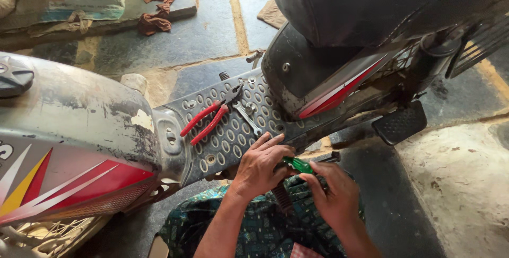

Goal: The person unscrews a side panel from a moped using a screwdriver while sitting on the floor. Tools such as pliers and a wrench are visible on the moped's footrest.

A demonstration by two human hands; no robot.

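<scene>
Parked scooter (79, 125) across the whole view, grey and red side panel to the left, black seat (339, 3) above on the right. Between them the studded grey footboard (222, 141), tilted towards the camera, its near edge just above a lap in green patterned cloth (265, 226).

Work in hand, by the look of it: fiddling with something at the footboard's near edge, under the lip and hidden from here. Left hand (260, 168) laid on that edge, fingers stretched flat over the studs, thumb tucked beneath; hard to tell whether gripping anything. Right hand (334, 197) just beside it, fingers pinched around a green-handled tool (298, 165), its tip hidden behind the left hand.

Tight going there: seat housing close above, folded foot peg (400, 123) to the right, lap below. Open room mostly rightward over the stone floor (466, 184).

Lying loose on the footboard, near the left fingertips: red-handled pliers (207, 120), then a small spanner (246, 116) touching them at the jaws.
</scene>
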